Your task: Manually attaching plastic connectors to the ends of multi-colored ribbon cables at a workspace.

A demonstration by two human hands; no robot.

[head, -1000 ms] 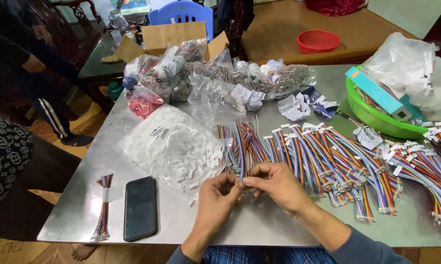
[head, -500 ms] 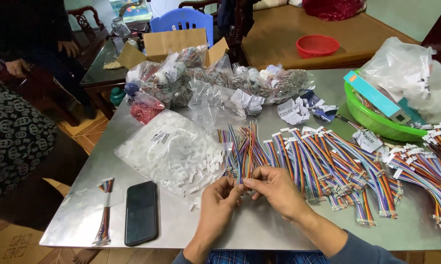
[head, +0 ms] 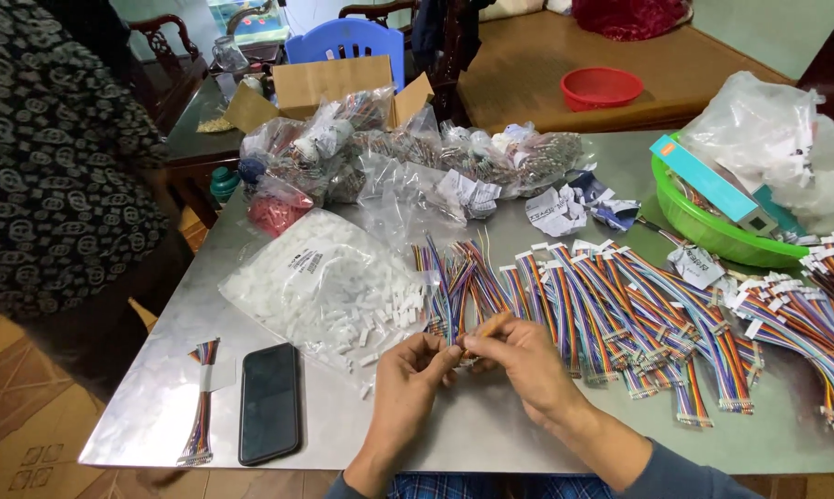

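My left hand (head: pixel 410 371) and my right hand (head: pixel 519 359) meet over the front middle of a metal table (head: pixel 491 434). Both pinch the near end of a bundle of multicoloured ribbon wires (head: pixel 454 282) that fans away from me. A small white piece seems to sit between my left fingertips, too small to tell. Just left of my hands lies a clear bag of small white plastic connectors (head: pixel 320 277), with some spilled near its open end. Rows of finished rainbow wire bundles (head: pixel 639 314) with white paper bands cover the table to the right.
A black phone (head: pixel 269 402) and one banded wire bundle (head: pixel 200 402) lie at the front left. Clear bags of parts (head: pixel 417 157) and a cardboard box (head: pixel 329 83) stand at the back, a green basin (head: pixel 713 226) at right. A person in patterned clothing (head: pixel 56 157) stands at the left.
The camera has shifted, and the person at the left has come closer into view. My hands stay on the same wire bundle, with fingers working slightly.
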